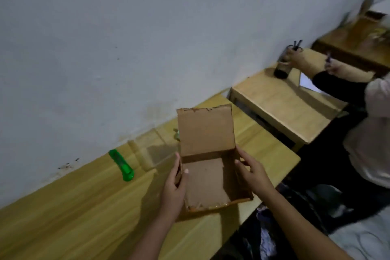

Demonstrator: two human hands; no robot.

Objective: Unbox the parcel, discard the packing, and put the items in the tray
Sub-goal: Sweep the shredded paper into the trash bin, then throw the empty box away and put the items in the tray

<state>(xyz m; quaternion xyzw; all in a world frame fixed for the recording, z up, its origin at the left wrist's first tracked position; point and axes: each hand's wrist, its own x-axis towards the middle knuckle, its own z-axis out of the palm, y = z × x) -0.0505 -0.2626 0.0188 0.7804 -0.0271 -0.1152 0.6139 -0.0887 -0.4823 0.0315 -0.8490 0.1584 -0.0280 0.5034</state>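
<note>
Now low centre of frame: cardboard box on wooden table, lid upright, inside bare. Clamped between left hand on left wall, thumb over rim, and right hand on right wall. Clear tray just upper left, green cutter beyond; table edge close right.

The brown cardboard box stands open and empty near the desk's front right edge, lid upright, with a clear tray behind it by the back edge.
</note>
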